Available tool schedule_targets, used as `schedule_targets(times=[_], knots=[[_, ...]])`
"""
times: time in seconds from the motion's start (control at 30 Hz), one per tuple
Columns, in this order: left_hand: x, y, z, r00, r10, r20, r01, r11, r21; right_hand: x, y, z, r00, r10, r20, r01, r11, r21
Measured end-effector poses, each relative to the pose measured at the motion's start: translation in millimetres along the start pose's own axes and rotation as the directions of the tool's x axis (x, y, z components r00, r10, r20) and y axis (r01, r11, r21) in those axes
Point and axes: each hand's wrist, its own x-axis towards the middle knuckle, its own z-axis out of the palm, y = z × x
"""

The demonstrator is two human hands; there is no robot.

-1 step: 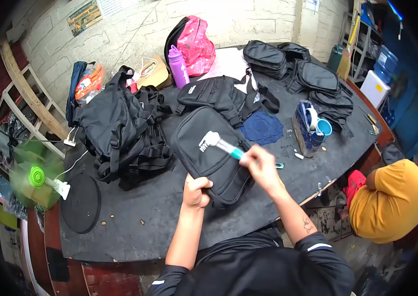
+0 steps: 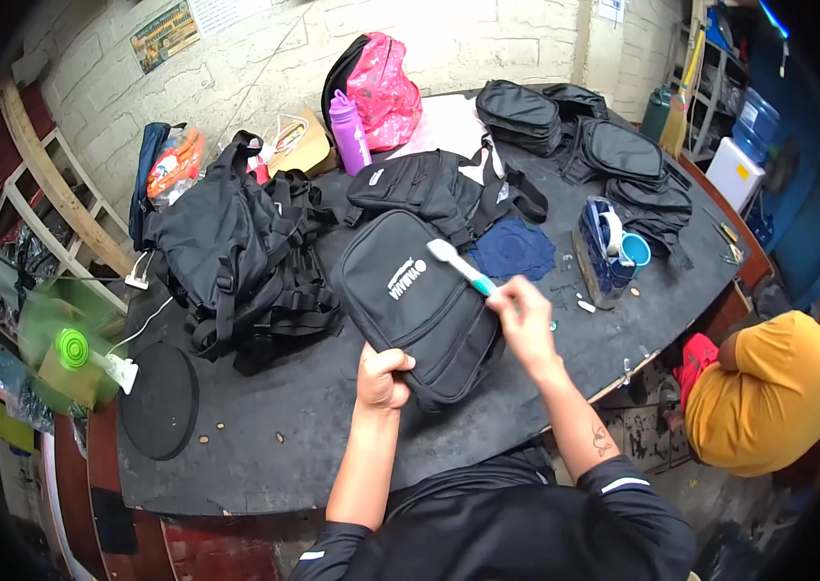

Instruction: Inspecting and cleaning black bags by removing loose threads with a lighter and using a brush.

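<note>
My left hand grips the lower left edge of a small black backpack, thumb on top, holding it tilted on the table. White lettering and a round logo are printed on its front panel. My right hand is closed around the teal and white handle of a toothbrush. The brush head hangs at the upper right of the panel, beside the print; whether it touches the fabric I cannot tell. Just beyond lies another black bag, with a dark blue cloth at its right.
Black bags with straps lie left; more black bags lie back right. A purple bottle stands beside a pink bag. A container holds a blue cup. A green fan spins left; a person in yellow is right.
The toothbrush has moved up and right off the printed logo, uncovering the lettering. My right hand has shifted slightly right with it; my left hand keeps its hold on the backpack.
</note>
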Motion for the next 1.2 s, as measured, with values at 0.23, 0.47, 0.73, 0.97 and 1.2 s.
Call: schedule_targets(times=[0.23, 0.47, 0.73, 0.97, 1.2], knots=[[20, 36, -37, 0.994, 0.005, 0.111, 0.033, 0.941, -0.336, -44, 121, -90, 0.947, 0.307, -0.093, -0.279, 0.643, -0.714], [61, 36, -66, 0.919, -0.354, 0.174, 0.394, 0.846, -0.359, 0, -33, -35, 0.703, -0.559, 0.440, 0.691, 0.683, -0.236], [14, 39, -47, 0.864, 0.332, -0.379, -0.075, 0.829, 0.554, 36, -8, 17, 0.778, -0.452, 0.436, 0.531, 0.844, -0.072], [-26, 11, 34, 0.728, 0.126, 0.674, -0.576, -0.420, 0.701, 57, -31, 42, 0.935, -0.131, 0.330, 0.174, 0.979, -0.106], [-21, -8, 10, 0.850, 0.009, 0.527, -0.520, -0.154, 0.840, 67, -13, 35, 0.967, -0.066, 0.245, 0.080, 0.996, -0.048]])
